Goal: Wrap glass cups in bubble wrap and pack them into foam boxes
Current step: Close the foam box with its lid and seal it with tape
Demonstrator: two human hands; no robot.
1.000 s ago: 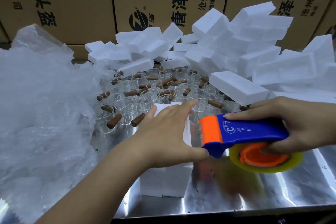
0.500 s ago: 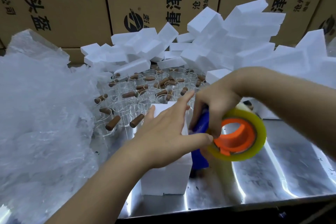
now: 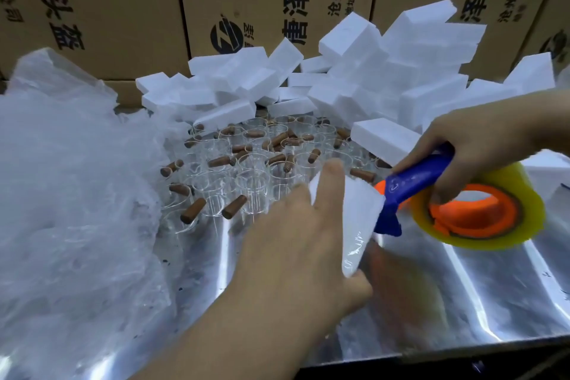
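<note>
My left hand grips a white foam box, fingers over its top and thumb under its near corner; the box is tilted, with clear tape shining on its face. My right hand grips the blue handle of a tape dispenser, whose orange nose touches the box's right edge. Its yellowish tape roll hangs over the metal table. Several glass cups with brown wooden handles stand behind the box. A heap of bubble wrap fills the left side.
A pile of white foam boxes lies at the back and right, one lying close behind the dispenser. Printed cardboard cartons form a wall behind everything. The table's front edge runs close to me.
The foam box stood upright under my left palm; now it is tipped in my grip. My right hand ran the dispenser down the box's side, then swung it up and to the right.
</note>
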